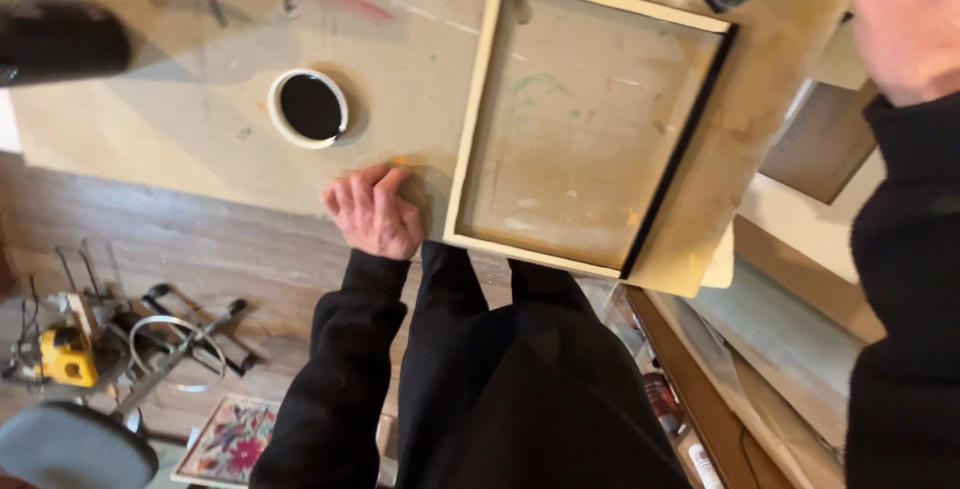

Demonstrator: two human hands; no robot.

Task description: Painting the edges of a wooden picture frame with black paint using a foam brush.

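Resting beside one frame [590, 124] and one bowl [309, 108]: one of the hands [375, 214].

1. yellow power tool [65, 354] on wooden floor [200, 249], lower left
2. metal hoops and clamps [180, 339] just beside it
3. floral picture [228, 441] flat on floor
4. grey round seat [70, 447] bottom left corner
5. bottles [665, 399] on shelf, lower right

This looked like a painter's or framer's workshop. A paint-smeared tan worktable [200, 119] carried a pale rectangular wooden frame [585, 119] and a white round dish of black paint [309, 108]. On the wooden plank floor [200, 249] lay a yellow power tool [66, 354] (possibly a saw, blurred).
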